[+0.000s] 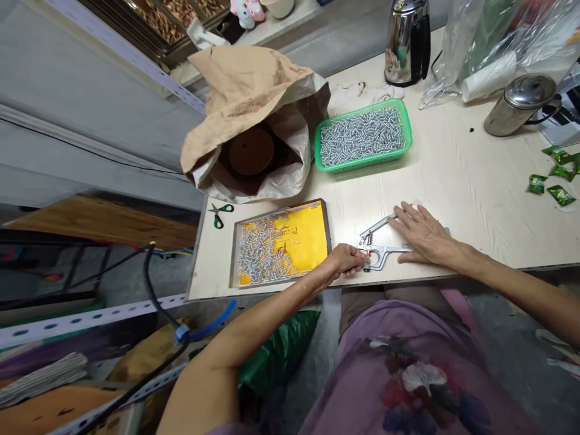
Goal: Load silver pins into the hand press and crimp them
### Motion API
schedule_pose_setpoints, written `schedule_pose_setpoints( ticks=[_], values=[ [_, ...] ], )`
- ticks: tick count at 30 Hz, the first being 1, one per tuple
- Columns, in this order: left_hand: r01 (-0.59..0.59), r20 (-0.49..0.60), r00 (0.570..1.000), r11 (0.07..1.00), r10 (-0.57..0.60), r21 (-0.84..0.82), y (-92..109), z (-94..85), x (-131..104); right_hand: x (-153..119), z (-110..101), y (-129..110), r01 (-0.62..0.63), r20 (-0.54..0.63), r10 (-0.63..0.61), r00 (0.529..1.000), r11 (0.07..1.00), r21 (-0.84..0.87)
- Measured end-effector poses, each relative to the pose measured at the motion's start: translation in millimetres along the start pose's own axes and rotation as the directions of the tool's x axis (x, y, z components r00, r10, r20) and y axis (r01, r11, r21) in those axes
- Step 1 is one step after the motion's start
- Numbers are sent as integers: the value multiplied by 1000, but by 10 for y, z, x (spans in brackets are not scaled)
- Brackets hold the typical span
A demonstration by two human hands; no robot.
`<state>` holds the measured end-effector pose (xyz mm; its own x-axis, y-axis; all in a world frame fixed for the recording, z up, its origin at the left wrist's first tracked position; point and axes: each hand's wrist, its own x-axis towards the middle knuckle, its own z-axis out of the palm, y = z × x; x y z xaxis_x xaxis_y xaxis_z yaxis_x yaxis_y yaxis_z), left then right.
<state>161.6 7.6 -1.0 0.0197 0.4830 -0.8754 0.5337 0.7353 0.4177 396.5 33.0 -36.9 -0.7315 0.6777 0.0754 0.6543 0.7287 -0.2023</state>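
Bare table lies open right of the green basket; paper sack blocks far-left.

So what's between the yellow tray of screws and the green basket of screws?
In the head view, only bare pale tabletop lies between the yellow tray and the green basket; the paper sack sits off to the side.

Green scissors lie at the bench's left edge, a shiny kettle stands at the back edge, and green candy wrappers sit at the right edge
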Motion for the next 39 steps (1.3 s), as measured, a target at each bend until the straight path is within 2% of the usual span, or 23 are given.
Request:
schedule_pose_setpoints(
  ticks=[7,11,17,19,21,22,23,24,25,26,28,30,31,33,35,39],
  values=[
    [-11,14,1000,1000,11,2,-7,-7,1,155,2,79,10,46,-11,999,1000,28],
    [-5,11,1000,1000,5,-4,-5,-6,4,144,-94,30,12,76,-13,997,1000,19],
    [-5,0,1000,1000,5,-27,-39,9,21,95,-129,-34,-8,44,6,999,999,45],
    [-4,-3,1000,1000,4,6,-67,9,0,82,-116,-57,-8,43,6,999,999,53],
    [-49,-58,997,991,56,124,-99,5,-42,69,-100,-87,-18,39,16,999,998,58],
    [-100,-120,984,971,128,217,-114,5,-65,62,-92,-104,-26,39,23,999,998,59],
    [-165,-190,953,932,235,324,-124,9,-86,56,-85,-122,-34,39,32,999,998,57],
    [-235,-243,899,869,365,435,-128,20,-100,50,-78,-139,-42,40,39,998,998,54],
    [-303,-263,826,786,498,538,-125,39,-102,46,-72,-155,-47,42,44,998,998,49],
    [-365,-243,750,690,616,625,-113,66,-90,43,-66,-169,-48,42,47,998,998,44],
    [-476,-113,615,482,780,736,-62,133,-17,38,-57,-185,-52,29,51,998,998,38],
    [-556,41,517,299,855,776,14,199,101,34,-51,-184,-56,11,56,998,997,48],
    [-580,102,487,234,868,780,55,224,163,30,-52,-176,-57,5,57,998,997,59],
    [-603,188,470,159,862,782,129,252,266,16,-62,-151,-60,10,60,998,995,85],
    [-594,229,489,130,842,794,184,261,317,-4,-86,-122,-97,34,94,995,992,83],
    [-549,238,535,119,811,827,266,281,293,-21,-168,-97,-200,114,201,973,980,-18]
  ],
)
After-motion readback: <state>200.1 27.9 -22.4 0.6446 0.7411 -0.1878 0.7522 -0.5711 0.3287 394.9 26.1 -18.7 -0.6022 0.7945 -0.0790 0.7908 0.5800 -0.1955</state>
